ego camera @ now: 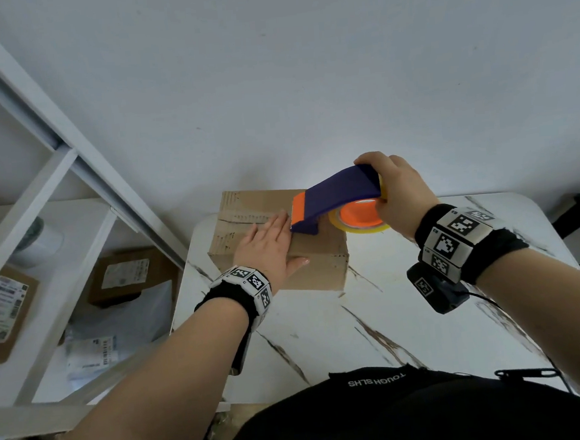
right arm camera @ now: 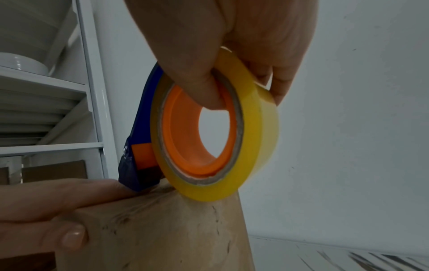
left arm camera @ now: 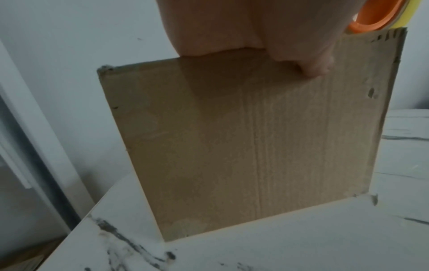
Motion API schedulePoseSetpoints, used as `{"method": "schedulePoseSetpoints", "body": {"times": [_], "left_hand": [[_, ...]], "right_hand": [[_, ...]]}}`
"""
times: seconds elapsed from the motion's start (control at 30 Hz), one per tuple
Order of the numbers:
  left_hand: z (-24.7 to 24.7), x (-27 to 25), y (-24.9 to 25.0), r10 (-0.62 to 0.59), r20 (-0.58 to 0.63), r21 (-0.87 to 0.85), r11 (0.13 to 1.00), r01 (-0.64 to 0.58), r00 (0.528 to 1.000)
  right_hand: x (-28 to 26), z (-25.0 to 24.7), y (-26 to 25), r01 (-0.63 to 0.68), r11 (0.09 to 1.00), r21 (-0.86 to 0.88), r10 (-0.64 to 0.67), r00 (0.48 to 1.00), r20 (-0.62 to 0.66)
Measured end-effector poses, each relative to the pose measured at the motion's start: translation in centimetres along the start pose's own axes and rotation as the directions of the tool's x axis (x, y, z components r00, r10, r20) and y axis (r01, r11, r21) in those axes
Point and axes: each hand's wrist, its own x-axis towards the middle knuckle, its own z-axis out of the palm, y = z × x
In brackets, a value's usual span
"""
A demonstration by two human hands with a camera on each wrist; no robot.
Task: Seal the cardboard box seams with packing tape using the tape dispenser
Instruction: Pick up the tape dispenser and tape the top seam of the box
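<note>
A brown cardboard box (ego camera: 319, 266) (left arm camera: 232, 146) (right arm camera: 162, 229) stands at the far edge of the marble table. My left hand (ego camera: 269, 245) (right arm camera: 46, 201) lies flat on its top with fingers straight and the thumb (left arm camera: 311, 62) over the near edge. My right hand (ego camera: 396, 191) (right arm camera: 232, 45) grips the blue and orange tape dispenser (ego camera: 335, 199) (right arm camera: 139, 146) with its yellowish tape roll (ego camera: 360, 220) (left arm camera: 380, 16) (right arm camera: 232, 137). The dispenser's front end touches the box top right at my left fingertips.
The white marble-patterned table (ego camera: 408, 314) (left arm camera: 301, 238) stands against a white wall. A white shelf unit (ego camera: 40, 203) at the left holds labelled parcels (ego camera: 6, 308) and a tape roll (ego camera: 36, 241). More packages (ego camera: 121, 276) lie on the floor beside the table.
</note>
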Motion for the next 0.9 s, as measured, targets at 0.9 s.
{"method": "schedulePoseSetpoints", "body": {"times": [0.9], "left_hand": [[-1.3, 0.3, 3.1, -0.111, 0.157, -0.002, 0.994, 0.113, 0.981]], "right_hand": [[-2.8, -3.9, 6.4, -0.098, 0.994, 0.039, 0.098, 0.995, -0.011]]}}
